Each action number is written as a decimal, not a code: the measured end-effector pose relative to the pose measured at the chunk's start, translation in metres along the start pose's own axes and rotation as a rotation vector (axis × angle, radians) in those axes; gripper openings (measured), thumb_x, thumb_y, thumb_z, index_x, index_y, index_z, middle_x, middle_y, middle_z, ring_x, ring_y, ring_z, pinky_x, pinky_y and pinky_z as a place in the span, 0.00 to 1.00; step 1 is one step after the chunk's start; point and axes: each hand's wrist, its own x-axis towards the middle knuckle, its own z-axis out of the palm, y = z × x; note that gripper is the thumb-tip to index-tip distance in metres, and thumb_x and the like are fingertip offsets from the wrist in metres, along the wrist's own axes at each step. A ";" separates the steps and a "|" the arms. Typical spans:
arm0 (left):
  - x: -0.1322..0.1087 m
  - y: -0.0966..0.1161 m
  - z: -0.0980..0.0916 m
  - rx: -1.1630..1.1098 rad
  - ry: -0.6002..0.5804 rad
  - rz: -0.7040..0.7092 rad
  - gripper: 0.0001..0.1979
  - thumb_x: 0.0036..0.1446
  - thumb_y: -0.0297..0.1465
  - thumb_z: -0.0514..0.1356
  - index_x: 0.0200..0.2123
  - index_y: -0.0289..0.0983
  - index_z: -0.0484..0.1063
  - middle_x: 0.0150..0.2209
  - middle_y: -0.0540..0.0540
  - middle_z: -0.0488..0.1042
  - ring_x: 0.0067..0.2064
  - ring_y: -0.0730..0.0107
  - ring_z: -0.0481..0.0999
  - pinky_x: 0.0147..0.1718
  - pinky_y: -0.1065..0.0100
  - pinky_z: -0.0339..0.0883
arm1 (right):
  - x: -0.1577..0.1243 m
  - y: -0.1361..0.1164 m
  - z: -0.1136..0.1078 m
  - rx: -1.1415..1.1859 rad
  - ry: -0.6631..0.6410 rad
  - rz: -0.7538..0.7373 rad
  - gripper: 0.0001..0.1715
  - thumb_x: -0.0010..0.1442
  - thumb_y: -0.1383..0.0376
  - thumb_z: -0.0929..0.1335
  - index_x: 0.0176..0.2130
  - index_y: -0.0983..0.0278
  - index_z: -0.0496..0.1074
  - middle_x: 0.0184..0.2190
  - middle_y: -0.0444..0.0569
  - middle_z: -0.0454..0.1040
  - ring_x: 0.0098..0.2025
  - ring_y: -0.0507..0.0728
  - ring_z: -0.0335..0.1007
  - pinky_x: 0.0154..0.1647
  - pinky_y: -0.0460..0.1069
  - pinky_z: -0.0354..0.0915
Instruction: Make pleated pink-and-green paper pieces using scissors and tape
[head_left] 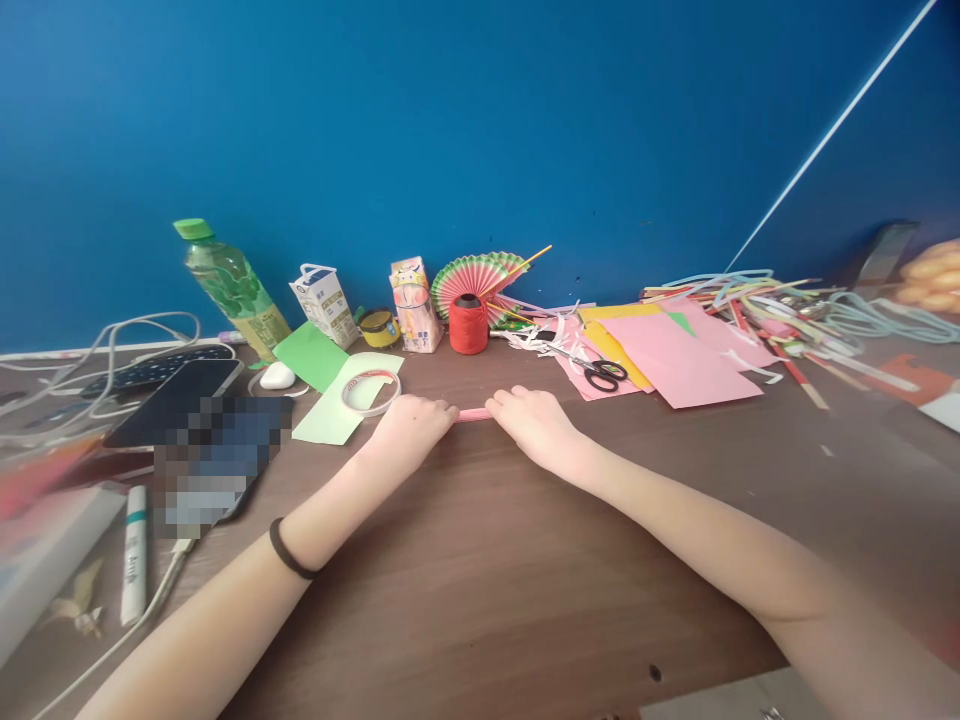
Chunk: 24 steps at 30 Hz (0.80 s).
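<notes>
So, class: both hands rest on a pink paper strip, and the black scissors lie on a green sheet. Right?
Not quite. The head view shows the left hand and right hand on the pink paper strip, but the black scissors lie on a pink sheet, not a green one.

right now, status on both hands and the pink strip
Hands: left hand and right hand closed on the ends of the pink strip, low on the table. Tape roll close beside left hand, apart.
</notes>
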 end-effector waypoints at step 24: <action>0.006 0.051 0.027 0.104 -0.040 -0.220 0.31 0.49 0.10 0.44 0.58 0.28 0.56 0.38 0.29 0.72 0.36 0.56 0.76 0.26 0.64 0.68 | -0.007 -0.036 0.012 -0.259 0.021 0.008 0.35 0.53 0.86 0.54 0.59 0.74 0.56 0.41 0.70 0.72 0.38 0.61 0.74 0.29 0.51 0.67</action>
